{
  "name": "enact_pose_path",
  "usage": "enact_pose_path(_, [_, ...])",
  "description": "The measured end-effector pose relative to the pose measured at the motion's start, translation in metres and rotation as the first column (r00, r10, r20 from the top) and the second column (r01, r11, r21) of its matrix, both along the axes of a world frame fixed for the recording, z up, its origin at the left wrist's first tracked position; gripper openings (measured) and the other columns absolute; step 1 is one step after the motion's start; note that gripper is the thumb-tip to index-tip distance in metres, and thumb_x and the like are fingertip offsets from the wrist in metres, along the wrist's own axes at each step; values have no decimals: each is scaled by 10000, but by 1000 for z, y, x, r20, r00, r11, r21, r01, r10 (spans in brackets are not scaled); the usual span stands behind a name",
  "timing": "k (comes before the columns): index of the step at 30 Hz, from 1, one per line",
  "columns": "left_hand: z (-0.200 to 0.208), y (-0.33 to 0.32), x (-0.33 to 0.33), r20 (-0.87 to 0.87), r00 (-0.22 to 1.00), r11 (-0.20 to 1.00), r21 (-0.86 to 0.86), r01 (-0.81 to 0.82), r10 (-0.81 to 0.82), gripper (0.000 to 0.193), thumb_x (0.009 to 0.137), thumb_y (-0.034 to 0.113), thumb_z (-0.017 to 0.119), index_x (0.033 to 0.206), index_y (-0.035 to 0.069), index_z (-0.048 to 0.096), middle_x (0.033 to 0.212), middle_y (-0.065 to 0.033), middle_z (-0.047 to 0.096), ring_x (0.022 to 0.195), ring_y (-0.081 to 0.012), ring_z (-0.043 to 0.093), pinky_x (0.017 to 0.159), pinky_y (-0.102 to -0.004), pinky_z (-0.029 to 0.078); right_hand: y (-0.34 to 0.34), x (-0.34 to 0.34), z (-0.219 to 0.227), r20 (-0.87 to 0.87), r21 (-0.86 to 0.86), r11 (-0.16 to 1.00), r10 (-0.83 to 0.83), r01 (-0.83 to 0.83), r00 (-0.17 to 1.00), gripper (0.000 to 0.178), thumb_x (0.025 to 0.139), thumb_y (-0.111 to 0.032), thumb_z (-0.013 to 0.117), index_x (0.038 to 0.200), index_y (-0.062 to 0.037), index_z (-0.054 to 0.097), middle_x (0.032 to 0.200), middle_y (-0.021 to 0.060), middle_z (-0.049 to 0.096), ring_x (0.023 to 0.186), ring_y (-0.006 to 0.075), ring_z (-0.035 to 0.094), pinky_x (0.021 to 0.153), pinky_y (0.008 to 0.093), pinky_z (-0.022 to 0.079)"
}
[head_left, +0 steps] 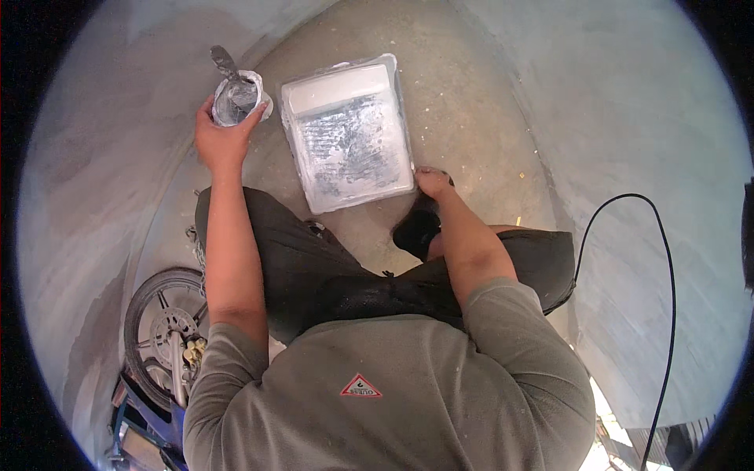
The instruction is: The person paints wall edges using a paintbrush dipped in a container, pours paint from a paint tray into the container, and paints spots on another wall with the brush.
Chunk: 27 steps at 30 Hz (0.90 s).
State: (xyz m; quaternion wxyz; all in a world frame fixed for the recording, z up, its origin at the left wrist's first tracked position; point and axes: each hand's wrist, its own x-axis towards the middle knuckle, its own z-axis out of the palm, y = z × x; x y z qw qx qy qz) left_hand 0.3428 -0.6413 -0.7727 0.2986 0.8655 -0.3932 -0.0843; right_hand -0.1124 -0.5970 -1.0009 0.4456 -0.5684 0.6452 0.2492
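My left hand (pixel 225 141) is wrapped round a small round tub (pixel 237 100) with a whitish, paint-smeared rim and a grey inside. A dark grey flap or blade (pixel 225 61) sticks up from the tub's far side; its kind is unclear. Right of the tub, a white paint tray (pixel 295 149) lies on the floor, its ribbed bed streaked with white and grey paint. At the tray's near right corner my right hand (pixel 432 181) is closed on the rim. Its fingertips are partly hidden.
Grey walls (pixel 628 118) curve up on both sides of the concrete floor (pixel 463 86). My dark shoe (pixel 416 229) is close to the tray's near right corner. A motorcycle wheel (pixel 133 322) stands at lower left. A black cable (pixel 672 298) loops at the right.
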Motion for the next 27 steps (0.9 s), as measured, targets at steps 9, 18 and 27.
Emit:
enact_pose_path(9, [18,28,6,-56,997,997,-41,59,-61,931,569,437,998,1276,-38,621,1237,-202,695,1141,-309,680,989,-405,526,33,31,89,223,616,-23,-954,787,-203,484,969,-356,434,1353,-86,549,1294,149,650,1193,344,612,1093,457,441])
enact_pose_path(18, [17,29,7,-71,990,990,-73,118,-123,907,602,453,983,1287,-29,636,1254,-203,692,1149,-317,673,994,-406,511,66,53,86,406,645,-169,-750,745,-522,543,1046,-559,500,1411,-158,532,1340,68,637,1247,258,574,1095,503,407])
enact_pose_path(27, [26,81,20,-9,997,997,14,74,-74,922,565,404,1001,1288,-19,616,1221,-194,700,1116,-314,688,957,-403,538,70,87,89,534,569,-226,-630,791,-564,710,1073,-613,361,1544,-84,401,1552,121,488,1404,338,480,1175,558,371])
